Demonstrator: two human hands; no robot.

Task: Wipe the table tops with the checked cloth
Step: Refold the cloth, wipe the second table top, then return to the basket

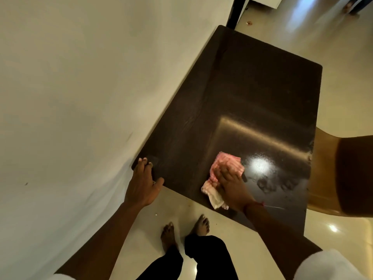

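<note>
A dark brown glossy table top (252, 93) runs away from me along the wall. The pink and white checked cloth (226, 164) lies bunched near the table's front edge. My right hand (232, 184) presses flat on the cloth, fingers spread over it, and part of the cloth trails out under my palm toward the edge. My left hand (144, 184) grips the table's near left corner, fingers on top and thumb along the front edge. Smudge marks show on the surface to the right of the cloth.
A cream wall (80, 98) borders the table's left side. A brown chair (343, 174) stands against the table's right edge. My bare feet (185, 229) are on the pale tiled floor in front of the table. A dark post (236, 11) stands beyond the far corner.
</note>
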